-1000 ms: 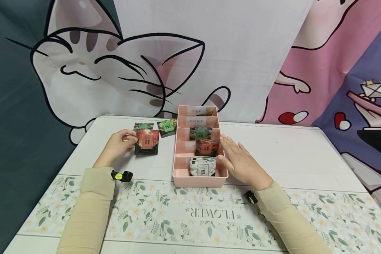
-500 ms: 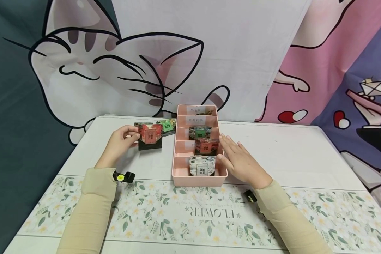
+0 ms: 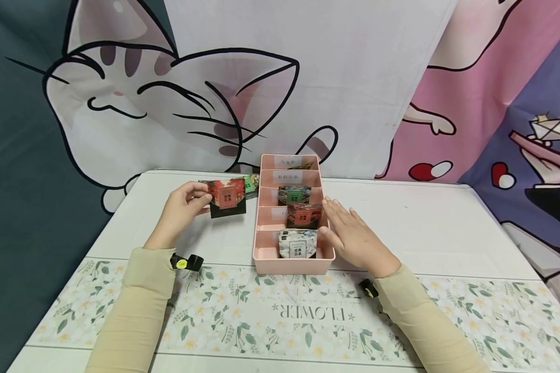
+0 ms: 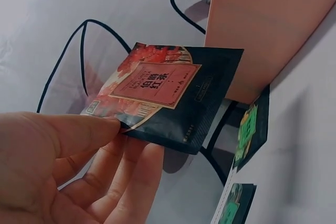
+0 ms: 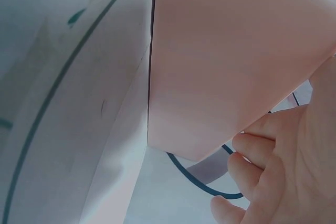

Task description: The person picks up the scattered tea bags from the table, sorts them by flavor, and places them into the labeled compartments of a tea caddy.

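My left hand (image 3: 179,212) pinches a red and black tea bag packet (image 3: 227,198) by its edge, thumb on top and fingers beneath, as the left wrist view shows. The packet hangs above the table, left of a pink divided box (image 3: 287,267). My right hand (image 3: 357,241) lies with straight fingers along the box's right rim. Inside the box stand a white packet (image 3: 297,244) in the front compartment, a red packet (image 3: 304,216) behind it, and a green packet (image 3: 294,195) further back. A dark packet (image 3: 303,166) barely shows in the rearmost compartment.
Two green-labelled packets lie left of the box: one (image 4: 253,129) close to its wall, another (image 4: 235,205) farther off, mostly hidden in the head view. A white table with a floral strip (image 3: 233,316) carries everything. A cat-print cloth (image 3: 354,77) hangs behind.
My left hand has lifted the red tea bag packet off the table and carried it rightward toward the box, covering more of the green packets. My right hand stays put.
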The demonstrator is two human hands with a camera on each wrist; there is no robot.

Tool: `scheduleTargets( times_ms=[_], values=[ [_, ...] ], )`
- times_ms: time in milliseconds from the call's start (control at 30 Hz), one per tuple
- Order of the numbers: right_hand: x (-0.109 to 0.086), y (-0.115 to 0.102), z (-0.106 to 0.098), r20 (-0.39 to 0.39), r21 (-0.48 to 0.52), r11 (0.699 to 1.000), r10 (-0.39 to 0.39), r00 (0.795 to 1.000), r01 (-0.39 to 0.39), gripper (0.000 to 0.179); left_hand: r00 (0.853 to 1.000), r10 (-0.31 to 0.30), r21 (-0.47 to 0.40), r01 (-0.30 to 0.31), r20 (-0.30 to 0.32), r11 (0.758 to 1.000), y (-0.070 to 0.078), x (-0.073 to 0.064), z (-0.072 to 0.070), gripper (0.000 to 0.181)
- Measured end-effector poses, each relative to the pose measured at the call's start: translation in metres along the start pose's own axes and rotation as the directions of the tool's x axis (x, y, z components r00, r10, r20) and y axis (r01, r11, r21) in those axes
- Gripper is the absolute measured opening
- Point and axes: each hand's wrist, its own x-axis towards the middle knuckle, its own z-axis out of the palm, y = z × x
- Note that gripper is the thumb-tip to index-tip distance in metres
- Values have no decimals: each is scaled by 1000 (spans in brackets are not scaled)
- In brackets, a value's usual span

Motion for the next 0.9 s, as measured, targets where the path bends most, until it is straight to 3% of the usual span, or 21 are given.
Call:
scheduleTargets(
  times_ms=[233, 900],
  values=[
    [0, 0, 0, 3, -3, 1000, -1, 1000, 1, 70, 1000, 11, -35, -11, -5, 999, 2, -1, 7, 27],
    [-1, 0, 0, -2, 11, 1000, -1, 1000, 2, 70, 991, 129, -63, -131, -40, 989, 20, -9, 29, 22]
  ],
)
